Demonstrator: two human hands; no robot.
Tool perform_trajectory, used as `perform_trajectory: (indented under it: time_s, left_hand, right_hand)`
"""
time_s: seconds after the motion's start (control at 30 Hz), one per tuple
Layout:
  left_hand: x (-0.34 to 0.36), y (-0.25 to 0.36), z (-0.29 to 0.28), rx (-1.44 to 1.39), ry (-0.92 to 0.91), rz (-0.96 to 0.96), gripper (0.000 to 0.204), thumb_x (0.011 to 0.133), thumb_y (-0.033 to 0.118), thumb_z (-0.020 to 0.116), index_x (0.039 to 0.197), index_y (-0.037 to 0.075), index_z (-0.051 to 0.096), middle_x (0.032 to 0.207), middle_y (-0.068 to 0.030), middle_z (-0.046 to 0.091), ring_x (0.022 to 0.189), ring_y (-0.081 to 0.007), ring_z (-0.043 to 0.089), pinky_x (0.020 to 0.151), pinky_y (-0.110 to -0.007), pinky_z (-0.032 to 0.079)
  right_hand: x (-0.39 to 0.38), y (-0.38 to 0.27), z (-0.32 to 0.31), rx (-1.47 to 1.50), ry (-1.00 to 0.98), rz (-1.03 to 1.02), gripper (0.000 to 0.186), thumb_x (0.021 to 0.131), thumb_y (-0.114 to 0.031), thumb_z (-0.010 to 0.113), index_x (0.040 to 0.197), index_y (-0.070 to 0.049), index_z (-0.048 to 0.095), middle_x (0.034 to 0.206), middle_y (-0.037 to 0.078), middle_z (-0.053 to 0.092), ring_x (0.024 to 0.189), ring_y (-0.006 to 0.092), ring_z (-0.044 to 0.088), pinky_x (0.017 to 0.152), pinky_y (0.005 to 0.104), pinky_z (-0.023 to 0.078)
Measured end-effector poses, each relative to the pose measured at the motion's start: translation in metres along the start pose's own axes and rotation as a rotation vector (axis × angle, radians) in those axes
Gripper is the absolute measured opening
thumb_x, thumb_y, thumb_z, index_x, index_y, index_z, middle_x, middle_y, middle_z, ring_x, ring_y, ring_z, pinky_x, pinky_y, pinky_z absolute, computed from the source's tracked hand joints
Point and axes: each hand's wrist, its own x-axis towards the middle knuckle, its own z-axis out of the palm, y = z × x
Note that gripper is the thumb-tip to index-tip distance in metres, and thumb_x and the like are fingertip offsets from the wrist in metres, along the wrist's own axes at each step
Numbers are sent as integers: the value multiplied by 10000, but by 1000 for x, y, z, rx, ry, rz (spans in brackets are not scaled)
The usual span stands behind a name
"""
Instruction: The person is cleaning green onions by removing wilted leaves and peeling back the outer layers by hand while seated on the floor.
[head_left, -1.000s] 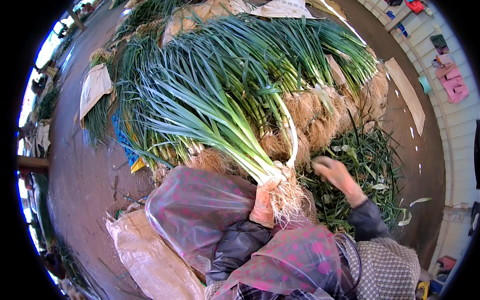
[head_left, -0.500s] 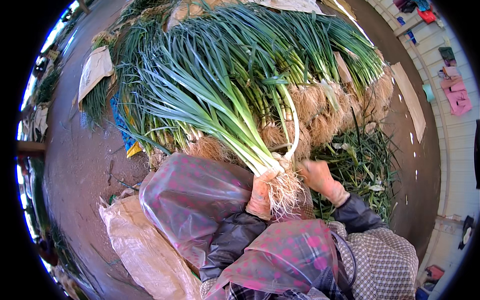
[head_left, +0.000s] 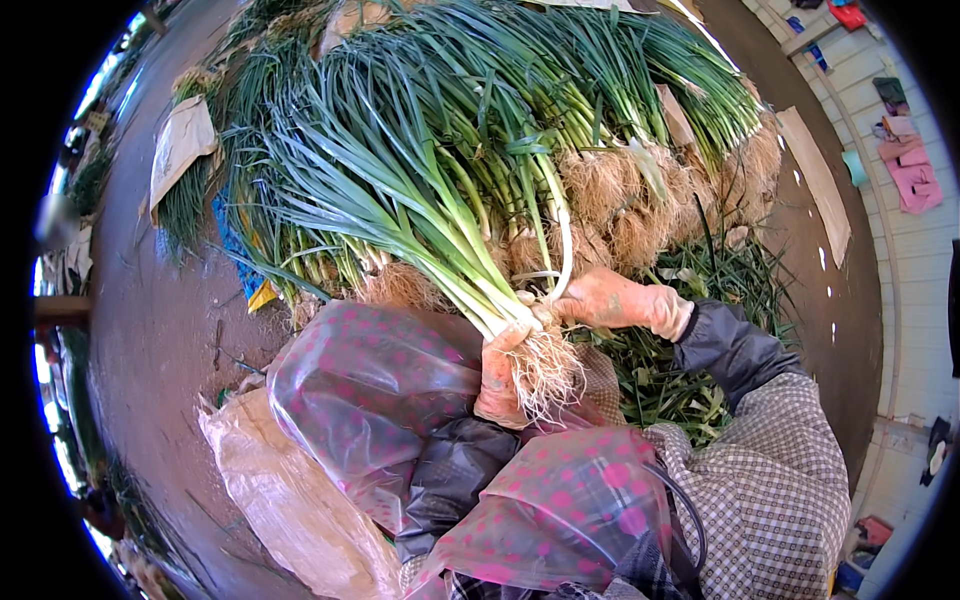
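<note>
My left hand (head_left: 500,378), in a peach-coloured glove, is closed round the lower stems of a bunch of green garlic (head_left: 440,235). The bunch slants up to the left, its pale, stringy roots (head_left: 548,370) spilling over the front of the hand. My gloved right hand (head_left: 615,300) reaches in from the right. Its fingers are closed at the stem bases, on the foot of a pale, bent stalk (head_left: 562,225); the fingertips are partly hidden. Both hands are just above my knees, which a clear dotted plastic cover (head_left: 375,375) wraps.
Beyond my knees lies a wide heap of green garlic (head_left: 560,85), brown roots toward me. Loose trimmed leaves (head_left: 690,370) lie under my right arm. A tan plastic sack (head_left: 290,490) is at the lower left. Cardboard (head_left: 815,185) lies on the floor at right, near a pale wall (head_left: 900,310).
My right hand has moved up and left to the stem bases, its fingers now against the bunch. The left hand and bunch have shifted slightly up and left in the picture.
</note>
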Motion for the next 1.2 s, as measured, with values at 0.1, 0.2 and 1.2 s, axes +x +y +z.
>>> perform_trajectory:
  time_s: [0.1, 0.2, 1.2]
  left_hand:
    - [4, 4, -11, 18, 81, 55, 362, 806, 17, 578, 1161, 17, 501, 1005, -119, 594, 940, -228, 604, 853, -334, 526]
    - [2, 2, -11, 12, 85, 58, 426, 809, -20, 561, 1224, 22, 476, 1067, -128, 586, 979, -232, 599, 866, -342, 529]
    - [-116, 76, 46, 162, 52, -42, 502, 744, 190, 698, 1157, 30, 464, 880, -67, 511, 580, -140, 455, 457, -265, 362]
  right_hand:
    - [-9, -48, 6, -210, -166, -267, 147, 866, -245, 540, 878, -102, 571, 528, 80, 444, 440, 295, 514, 406, 394, 418]
    - [-30, -93, 11, 79, -272, -446, 93, 887, -201, 481, 916, -123, 521, 698, 64, 538, 590, 245, 586, 475, 340, 473]
    - [254, 25, -315, -206, 464, -339, 399, 910, -337, 449, 1131, -24, 558, 1059, 138, 611, 964, 230, 601, 835, 374, 492]
